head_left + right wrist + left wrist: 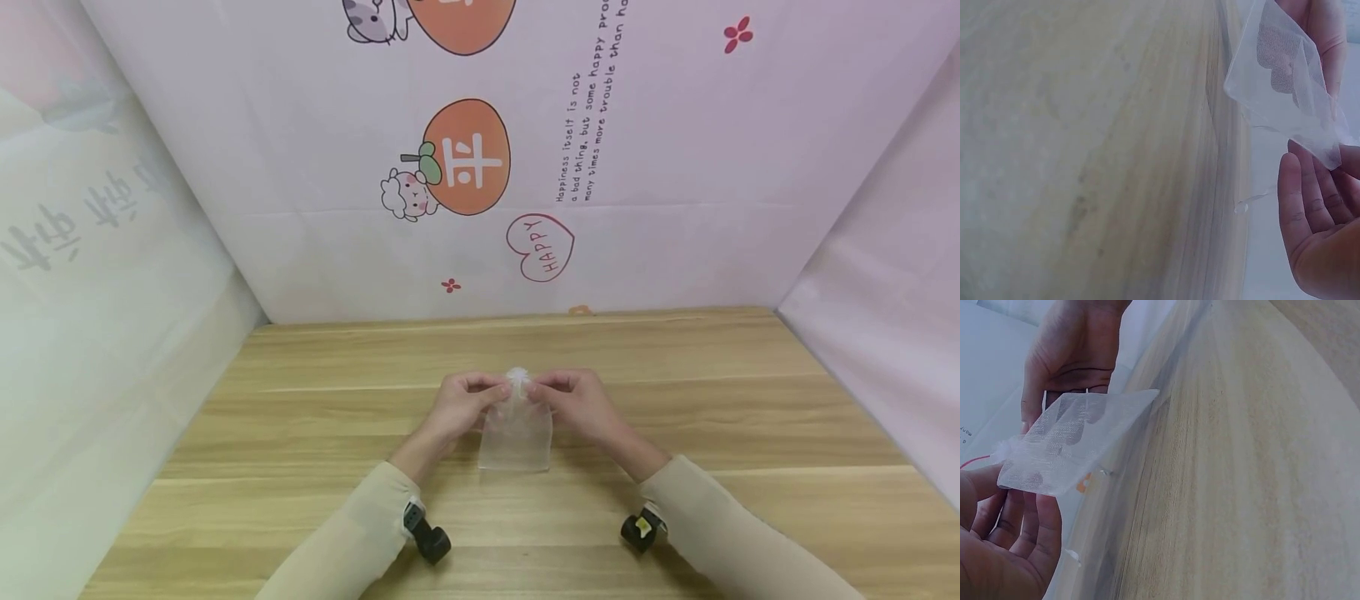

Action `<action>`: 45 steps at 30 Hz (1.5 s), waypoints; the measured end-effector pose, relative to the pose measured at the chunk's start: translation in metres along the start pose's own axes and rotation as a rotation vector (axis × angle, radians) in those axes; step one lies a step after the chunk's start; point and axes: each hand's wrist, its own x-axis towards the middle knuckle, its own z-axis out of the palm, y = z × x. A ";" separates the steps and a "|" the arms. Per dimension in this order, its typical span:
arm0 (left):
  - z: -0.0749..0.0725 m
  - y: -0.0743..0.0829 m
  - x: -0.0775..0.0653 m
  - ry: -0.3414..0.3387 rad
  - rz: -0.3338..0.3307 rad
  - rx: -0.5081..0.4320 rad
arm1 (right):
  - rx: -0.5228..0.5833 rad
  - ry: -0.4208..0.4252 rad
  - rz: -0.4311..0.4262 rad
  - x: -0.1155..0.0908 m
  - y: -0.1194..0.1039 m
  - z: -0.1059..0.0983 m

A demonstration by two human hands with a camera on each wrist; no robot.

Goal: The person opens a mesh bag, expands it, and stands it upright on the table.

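A sheer white organza drawstring pouch [516, 442] hangs between both hands, its top gathered into a ruffle and its flat bottom toward the person. My left hand [459, 407] pinches the gathered neck on the left side with thumb and forefinger. From the other side, the right hand [588, 407] pinches the neck in the same way. Fingers show through the thin fabric of the pouch [1072, 437] in the left wrist view. A thin translucent strand [1259, 199] dangles near the right fingers in the right wrist view. Whether anything lies inside cannot be made out.
Beneath the hands is a wood-grain table [337, 517]. A white printed cloth [337, 167] stands as a wall behind it, with white cloth sides [150, 275] at left and right. A small black camera [429, 533] is strapped to each wrist.
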 end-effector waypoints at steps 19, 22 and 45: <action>-0.003 0.002 -0.001 0.016 0.006 0.015 | -0.028 0.010 0.015 0.001 0.001 -0.003; -0.003 0.002 -0.001 0.017 0.003 0.006 | -0.027 0.015 0.011 0.001 0.002 -0.004; -0.004 0.002 -0.001 0.024 0.007 -0.007 | -0.010 0.011 0.034 0.001 0.003 -0.007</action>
